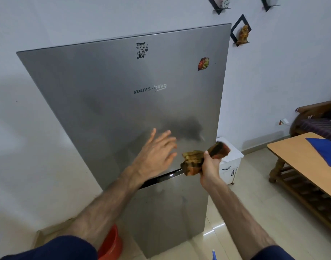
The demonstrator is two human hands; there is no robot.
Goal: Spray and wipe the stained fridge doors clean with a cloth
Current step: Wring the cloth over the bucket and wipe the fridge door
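A bunched cloth point(202, 158) was gripped in the right hand point(210, 170) just before the fridge point(108, 102), near the door gap. The left hand point(157, 152) was spread wide before the upper door.

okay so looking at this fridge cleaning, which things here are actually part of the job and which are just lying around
Part of the job:
tall steel-grey fridge
bunched brown-yellow cloth, gripped by the right hand
open left hand

Just lying about:
orange plastic tub
light wooden table
blue fabric
small white cabinet
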